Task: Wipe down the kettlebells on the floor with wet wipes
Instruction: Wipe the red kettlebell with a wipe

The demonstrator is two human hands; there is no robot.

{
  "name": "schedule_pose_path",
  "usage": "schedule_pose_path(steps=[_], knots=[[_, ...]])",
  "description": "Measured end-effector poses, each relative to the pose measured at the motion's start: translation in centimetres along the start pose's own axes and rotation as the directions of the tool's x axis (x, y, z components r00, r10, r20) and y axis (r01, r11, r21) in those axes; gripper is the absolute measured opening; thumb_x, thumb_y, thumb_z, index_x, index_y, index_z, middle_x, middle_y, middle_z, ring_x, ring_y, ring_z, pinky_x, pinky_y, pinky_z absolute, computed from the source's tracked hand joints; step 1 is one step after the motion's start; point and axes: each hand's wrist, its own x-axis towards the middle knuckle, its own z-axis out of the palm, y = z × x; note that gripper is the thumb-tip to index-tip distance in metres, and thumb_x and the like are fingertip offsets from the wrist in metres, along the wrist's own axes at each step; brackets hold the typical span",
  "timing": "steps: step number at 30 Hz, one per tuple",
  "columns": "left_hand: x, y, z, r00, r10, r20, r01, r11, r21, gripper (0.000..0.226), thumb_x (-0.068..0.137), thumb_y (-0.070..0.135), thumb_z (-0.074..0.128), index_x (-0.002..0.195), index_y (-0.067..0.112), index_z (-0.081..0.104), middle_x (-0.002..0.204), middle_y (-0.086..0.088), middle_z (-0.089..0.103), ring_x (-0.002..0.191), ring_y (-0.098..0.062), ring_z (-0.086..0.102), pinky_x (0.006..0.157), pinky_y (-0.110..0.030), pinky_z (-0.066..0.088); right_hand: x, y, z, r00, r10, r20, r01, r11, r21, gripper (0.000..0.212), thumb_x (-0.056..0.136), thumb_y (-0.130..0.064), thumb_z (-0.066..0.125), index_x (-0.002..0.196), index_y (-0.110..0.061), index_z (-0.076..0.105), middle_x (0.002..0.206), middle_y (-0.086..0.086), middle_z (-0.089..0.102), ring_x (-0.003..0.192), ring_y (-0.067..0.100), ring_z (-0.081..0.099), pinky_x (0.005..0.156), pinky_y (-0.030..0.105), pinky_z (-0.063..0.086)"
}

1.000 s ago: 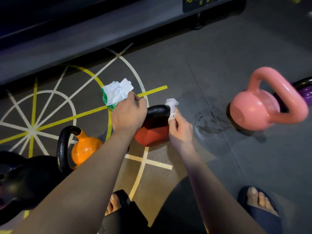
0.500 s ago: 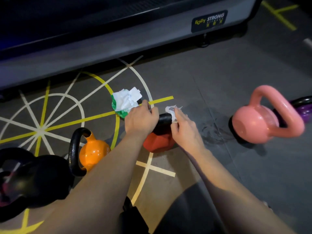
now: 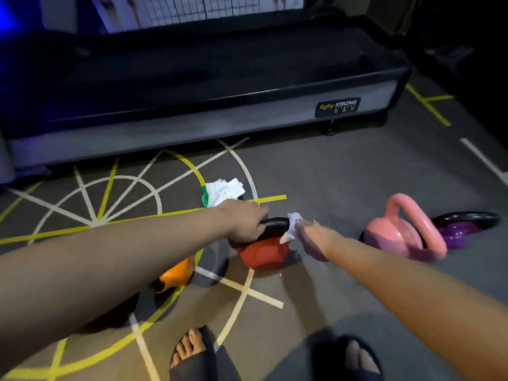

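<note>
A red kettlebell [image 3: 264,255] with a black handle [image 3: 277,224] lies on the floor at the centre. My left hand [image 3: 244,221] grips the handle at its left end. At the handle's right end, my right hand [image 3: 313,239] holds a crumpled white wet wipe [image 3: 292,224] against it; the hand is blurred. A pink kettlebell [image 3: 395,232] stands to the right, with a purple kettlebell [image 3: 456,233] lying behind it. An orange kettlebell [image 3: 177,273] shows partly under my left forearm.
A green wet-wipe pack [image 3: 222,192] with white wipes pulled out lies just beyond the red kettlebell. A low dark gym platform [image 3: 192,125] runs across the back. Yellow and white lines mark the grey floor. My sandalled feet [image 3: 198,353] are at the bottom edge.
The camera has risen and pulled back, so more of the platform and both feet show. My hands remain on the red kettlebell's handle; the right hand with the wipe has shifted slightly right.
</note>
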Motion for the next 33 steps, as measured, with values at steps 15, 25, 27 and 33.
schedule_pose_path(steps=[15,25,27,33], knots=[[2.6,-2.2,13.5,0.861,-0.172,-0.479,-0.076,0.887,-0.455,0.046,0.087,0.041,0.049,0.128,0.021,0.055,0.113,0.001,0.054,0.103,-0.019,0.056,0.084,-0.036,0.048,5.4,0.0,7.7,0.855,-0.101,-0.509,0.332,0.861,0.386,0.042,0.096,-0.012,0.036,0.136,-0.002,0.034,0.127,-0.001,0.038,0.112,0.02,0.044,0.11,0.049,0.038],[2.5,-1.7,13.7,0.845,-0.177,-0.505,-0.063,0.904,-0.423,0.045,0.084,0.037,0.054,0.126,0.021,0.053,0.11,0.002,0.048,0.102,-0.02,0.052,0.08,-0.031,0.04,4.5,1.7,4.8,0.873,-0.267,-0.409,0.409,0.857,0.313,0.045,0.102,0.003,0.043,0.145,-0.012,0.047,0.14,-0.006,0.049,0.135,0.013,0.043,0.114,0.006,0.011],[2.6,-1.7,13.8,0.84,-0.183,-0.51,-0.057,0.906,-0.419,0.045,0.084,0.034,0.058,0.127,0.022,0.052,0.11,0.002,0.048,0.102,-0.02,0.052,0.08,-0.033,0.045,4.5,2.0,4.4,0.906,-0.146,-0.396,0.319,0.851,0.417,0.044,0.108,-0.016,0.044,0.145,-0.04,0.05,0.142,-0.017,0.051,0.131,0.001,0.045,0.109,0.011,0.026],[2.6,-1.8,14.0,0.846,-0.188,-0.499,-0.044,0.908,-0.417,0.048,0.083,0.03,0.058,0.13,0.024,0.05,0.112,0.003,0.047,0.104,-0.02,0.052,0.082,-0.037,0.051,4.5,1.1,4.3,0.898,-0.014,-0.439,0.244,0.847,0.472,0.04,0.106,-0.015,0.041,0.14,-0.033,0.049,0.108,-0.003,0.067,0.094,0.024,0.06,0.075,0.028,0.037]])
